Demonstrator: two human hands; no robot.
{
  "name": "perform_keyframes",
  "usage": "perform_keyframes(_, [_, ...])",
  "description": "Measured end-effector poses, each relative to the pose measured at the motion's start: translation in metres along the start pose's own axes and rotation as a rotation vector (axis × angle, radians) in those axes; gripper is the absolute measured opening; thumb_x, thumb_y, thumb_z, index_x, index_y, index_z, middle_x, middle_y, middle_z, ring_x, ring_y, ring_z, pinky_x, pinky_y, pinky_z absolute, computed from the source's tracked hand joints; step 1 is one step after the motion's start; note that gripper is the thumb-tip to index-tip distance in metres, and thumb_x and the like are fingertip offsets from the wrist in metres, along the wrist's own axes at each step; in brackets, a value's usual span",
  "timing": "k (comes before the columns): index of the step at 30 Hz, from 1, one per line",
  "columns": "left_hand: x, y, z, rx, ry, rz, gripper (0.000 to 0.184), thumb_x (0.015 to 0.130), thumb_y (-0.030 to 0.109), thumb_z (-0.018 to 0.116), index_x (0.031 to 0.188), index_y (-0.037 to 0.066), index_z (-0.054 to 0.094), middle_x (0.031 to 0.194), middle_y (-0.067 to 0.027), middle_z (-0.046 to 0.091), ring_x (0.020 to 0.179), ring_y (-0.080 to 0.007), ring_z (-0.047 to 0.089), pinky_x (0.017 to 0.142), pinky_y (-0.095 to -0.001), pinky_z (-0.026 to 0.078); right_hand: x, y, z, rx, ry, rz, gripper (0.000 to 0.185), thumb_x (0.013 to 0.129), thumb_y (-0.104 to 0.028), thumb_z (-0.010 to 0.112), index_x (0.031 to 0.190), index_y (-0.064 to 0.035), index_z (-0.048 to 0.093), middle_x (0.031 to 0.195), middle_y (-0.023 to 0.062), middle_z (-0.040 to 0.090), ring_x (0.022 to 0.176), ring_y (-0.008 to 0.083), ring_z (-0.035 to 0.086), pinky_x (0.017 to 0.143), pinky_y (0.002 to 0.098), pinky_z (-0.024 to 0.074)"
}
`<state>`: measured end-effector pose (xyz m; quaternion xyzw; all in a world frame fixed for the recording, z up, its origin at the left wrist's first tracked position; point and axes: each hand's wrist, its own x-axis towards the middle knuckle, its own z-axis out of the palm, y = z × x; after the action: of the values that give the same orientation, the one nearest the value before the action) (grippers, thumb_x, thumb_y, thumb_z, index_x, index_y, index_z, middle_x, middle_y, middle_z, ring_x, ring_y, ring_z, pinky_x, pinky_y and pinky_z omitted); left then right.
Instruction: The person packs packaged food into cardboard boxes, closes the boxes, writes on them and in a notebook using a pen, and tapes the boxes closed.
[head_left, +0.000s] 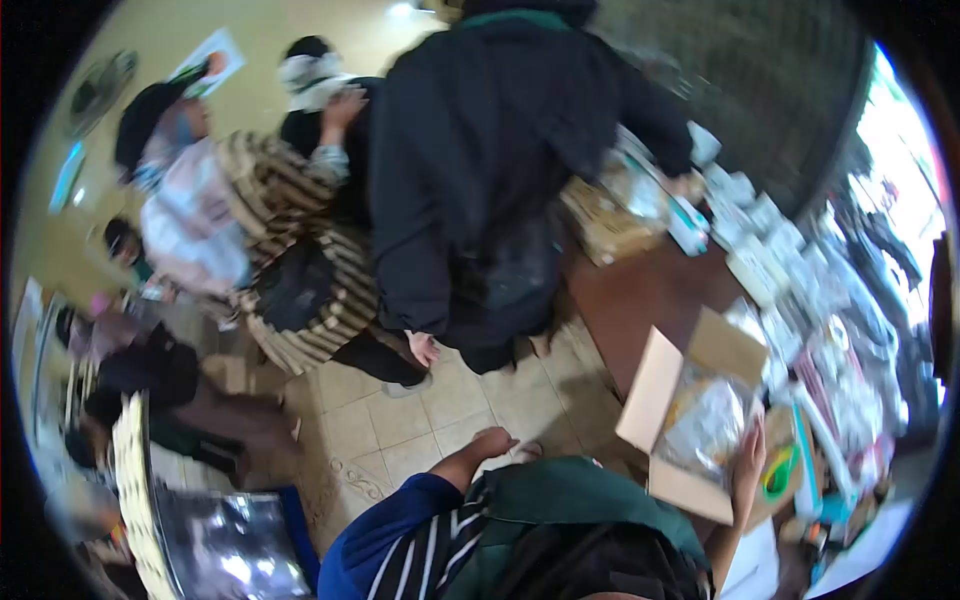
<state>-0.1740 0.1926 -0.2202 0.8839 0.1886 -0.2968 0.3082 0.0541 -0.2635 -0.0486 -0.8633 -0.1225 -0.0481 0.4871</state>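
My right hand (749, 468) grips the right side of an open cardboard box (697, 489), its fingers upright along the edge. The box flaps stand apart, and a clear plastic bag (708, 420) with tan contents lies inside. My left hand (492, 441) hangs over the tiled floor in front of my body, its fingers curled in. Whether it holds anything is hidden. A blue sleeve covers my left upper arm, and dark green cloth lies across my front.
A person in a dark jacket (470, 170) stands ahead, reaching to the brown table (640, 300). Another person in a striped garment (310, 290) is at left. White packages (765, 260) crowd the right. A green tape roll (780, 473) lies beside the box. A padded, plastic-covered item (225, 540) stands lower left.
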Motion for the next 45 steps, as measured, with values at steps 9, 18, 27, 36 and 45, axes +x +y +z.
perform_keyframes(9, [0.008,-0.097,0.038,0.055,-0.177,0.095,0.043,0.088,0.041,0.048,0.082,0.003,0.067,0.066,-0.0105,0.064,0.055,-0.0192,0.06,0.055,-0.0337,0.048,-0.015,-0.1,-0.063,0.011,0.261,0.416,0.031,0.089,-0.024,0.058,0.108,0.0,0.061,0.065,-0.0038,0.053,0.052,0.0035,0.044,0.045,0.0203,0.0321])
perform_keyframes(18, [0.027,0.063,-0.088,-0.567,0.1,0.251,0.025,0.093,0.02,0.047,0.092,0.0,0.062,0.067,-0.0075,0.061,0.051,-0.0111,0.055,0.046,-0.026,0.045,-0.045,-0.186,-0.002,-0.344,-0.287,0.117,0.046,0.08,-0.025,0.065,0.12,-0.0057,0.054,0.127,0.0115,0.052,0.101,0.0329,0.058,0.085,0.0387,0.0469])
perform_keyframes(27, [0.01,0.254,-0.155,-0.424,0.213,0.884,0.026,0.091,0.014,0.05,0.114,0.001,0.052,0.106,-0.0078,0.061,0.093,-0.0133,0.058,0.078,-0.0234,0.046,-0.054,-0.178,0.008,-0.452,-0.232,0.008,0.046,0.079,-0.023,0.065,0.12,-0.0057,0.053,0.13,0.0124,0.048,0.116,0.0307,0.048,0.093,0.0394,0.0433])
perform_keyframes(36, [0.042,0.319,-0.149,-1.097,-0.092,0.915,0.03,0.087,0.005,0.055,0.115,0.006,0.044,0.114,-0.0039,0.051,0.105,-0.012,0.047,0.093,-0.0267,0.036,-0.066,-0.158,-0.013,-0.042,0.238,0.13,0.044,0.076,0.004,0.049,0.118,-0.0089,0.053,0.105,0.0163,0.062,0.093,0.03,0.063,0.079,0.0366,0.0505])
perform_keyframes(45, [0.041,0.318,-0.145,-0.86,0.109,1.008,0.052,0.079,0.004,0.065,0.122,0.005,0.036,0.113,-0.0069,0.055,0.104,-0.0138,0.05,0.093,-0.0302,0.035,-0.068,-0.141,-0.017,0.145,0.312,0.26,0.049,0.075,0.007,0.045,0.121,-0.0083,0.054,0.1,0.0159,0.064,0.081,0.0136,0.062,0.074,0.0252,0.047])
